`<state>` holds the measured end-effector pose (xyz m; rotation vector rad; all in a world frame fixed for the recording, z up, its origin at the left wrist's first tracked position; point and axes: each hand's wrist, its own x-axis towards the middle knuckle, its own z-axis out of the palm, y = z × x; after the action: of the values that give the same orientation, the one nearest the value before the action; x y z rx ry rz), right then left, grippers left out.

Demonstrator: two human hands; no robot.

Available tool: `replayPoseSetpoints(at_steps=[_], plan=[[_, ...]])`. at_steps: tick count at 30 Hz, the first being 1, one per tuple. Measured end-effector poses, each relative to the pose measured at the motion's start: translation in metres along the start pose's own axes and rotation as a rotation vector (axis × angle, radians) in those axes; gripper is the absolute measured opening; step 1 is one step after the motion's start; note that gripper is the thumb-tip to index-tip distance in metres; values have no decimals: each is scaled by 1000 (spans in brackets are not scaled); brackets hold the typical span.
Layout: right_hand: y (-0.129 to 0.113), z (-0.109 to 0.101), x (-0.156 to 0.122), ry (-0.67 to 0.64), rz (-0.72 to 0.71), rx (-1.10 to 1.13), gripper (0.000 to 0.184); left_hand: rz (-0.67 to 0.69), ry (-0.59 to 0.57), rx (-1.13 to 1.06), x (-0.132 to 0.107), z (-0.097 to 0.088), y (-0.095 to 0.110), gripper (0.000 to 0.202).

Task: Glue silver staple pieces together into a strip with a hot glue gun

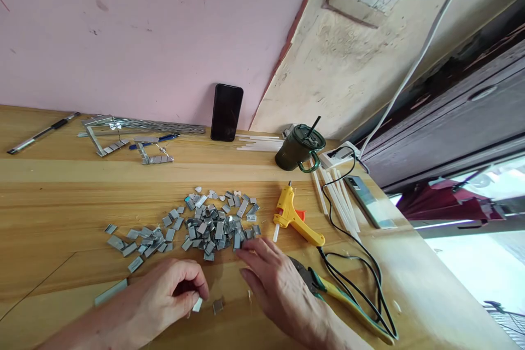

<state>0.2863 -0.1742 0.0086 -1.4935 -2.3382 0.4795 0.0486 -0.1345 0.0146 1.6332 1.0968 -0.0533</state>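
My left hand (pixel 174 295) is closed in a pinch near the front of the table, with a small flat silvery metal piece (pixel 197 304) between thumb and forefinger. To its right, my right hand (pixel 274 279) reaches to the near edge of a loose pile of small metal pieces (pixel 211 232), its fingers and thumb apart. Whether its fingertips touch a piece is unclear. Another small metal piece (pixel 218 305) lies alone between the hands. A longer flat strip (pixel 110 291) shows beyond my left forearm. Pliers (pixel 348 301) with green and yellow handles are partly hidden behind my right hand.
Right of the pile lies a yellow glue gun (pixel 293 216) with its cable. White glue sticks (pixel 338 197), a phone (pixel 369 202) and a dark mug (pixel 299 147) are farther right. Along the wall are an upright phone (pixel 227 112), small metal frames (pixel 153 150), wires and a pen (pixel 43 133).
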Motion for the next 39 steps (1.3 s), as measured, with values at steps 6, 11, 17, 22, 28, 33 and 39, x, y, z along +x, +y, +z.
replayPoseSetpoints(at_steps=[6,11,17,22,28,33,39], plan=[[16,-7,2,294,-21,-26,19,-2,-14,-100,6,1,-3,15],[14,-7,-14,196,131,-135,15,-7,8,-100,6,2,-2,17],[3,-5,-14,15,29,-168,20,13,18,-93,6,7,-4,26],[5,-11,-19,89,-92,-309,34,52,54,-201,6,-1,-4,26],[21,5,-55,-65,-394,-520,65,53,108,-408,5,-6,2,32],[20,24,-52,-70,-268,-493,83,55,88,-379,7,-3,-1,32],[6,18,-29,-196,-85,-427,77,72,75,-352,8,-2,-5,33]])
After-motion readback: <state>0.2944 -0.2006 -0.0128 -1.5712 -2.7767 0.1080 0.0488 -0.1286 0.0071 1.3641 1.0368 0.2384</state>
